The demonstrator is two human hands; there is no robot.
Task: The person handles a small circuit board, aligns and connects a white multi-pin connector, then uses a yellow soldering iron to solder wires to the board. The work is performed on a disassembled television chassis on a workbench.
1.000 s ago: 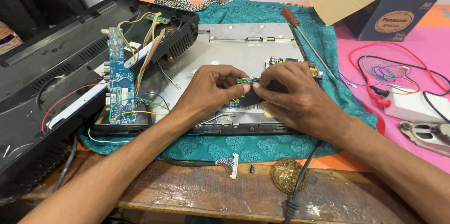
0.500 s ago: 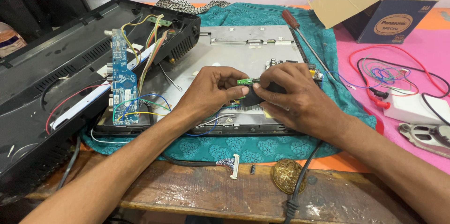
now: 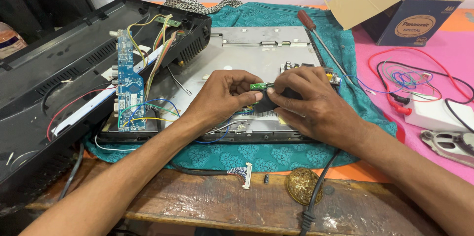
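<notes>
My left hand (image 3: 224, 95) and my right hand (image 3: 316, 105) meet over the silver metal back of a flat display panel (image 3: 256, 53). Between their fingertips they pinch a small green circuit strip (image 3: 257, 86). My right hand also covers a dark piece just under that strip; what it is I cannot tell. A small board with yellow parts (image 3: 332, 75) peeks out behind my right knuckles. A blue circuit board (image 3: 129, 85) with coloured wires lies at the panel's left end.
A black plastic back cover (image 3: 54, 68) lies at the left. A teal cloth (image 3: 276, 157) is under the panel. A long screwdriver (image 3: 318, 36), an open cardboard box (image 3: 410, 11), loose wires (image 3: 410, 75), a white device (image 3: 437, 112) and a round brass disc (image 3: 302, 185) sit to the right and front.
Both hands stay pinched on the green strip. The view has shifted slightly; the hands have barely moved.
</notes>
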